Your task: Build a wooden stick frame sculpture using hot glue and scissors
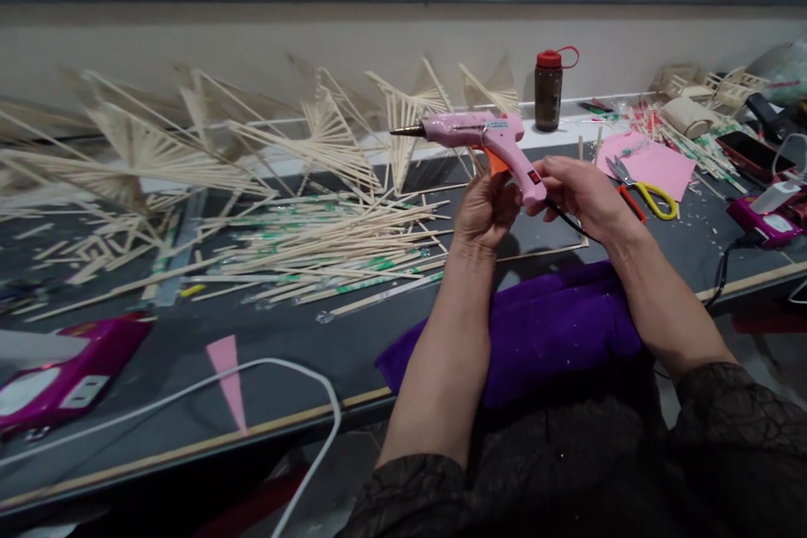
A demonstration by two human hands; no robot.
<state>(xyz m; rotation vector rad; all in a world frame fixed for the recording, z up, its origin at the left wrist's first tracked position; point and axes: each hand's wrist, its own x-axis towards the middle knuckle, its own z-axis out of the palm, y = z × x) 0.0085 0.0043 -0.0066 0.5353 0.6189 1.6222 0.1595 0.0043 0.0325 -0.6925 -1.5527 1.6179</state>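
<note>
A pink hot glue gun [476, 131] is held up above the table, its dark metal nozzle pointing left. My left hand [484, 208] has its fingers curled at the handle, just below the orange trigger [497, 163]. At the handle's lower end, my right hand [583, 195] closes in from the right, with its fingertips partly hidden behind the handle. The red power switch [535, 176] faces me. A black cord [571, 221] leaves the handle's base and passes below my right palm.
Thin wooden sticks [353, 248] lie heaped left of my hands, with fan-shaped stick structures [315, 147] behind. Purple cloth [561, 319] lies under my forearms. Scissors [652, 195], a red-lidded bottle [548, 92], a power strip [79, 370] and white cable [277, 362] are around.
</note>
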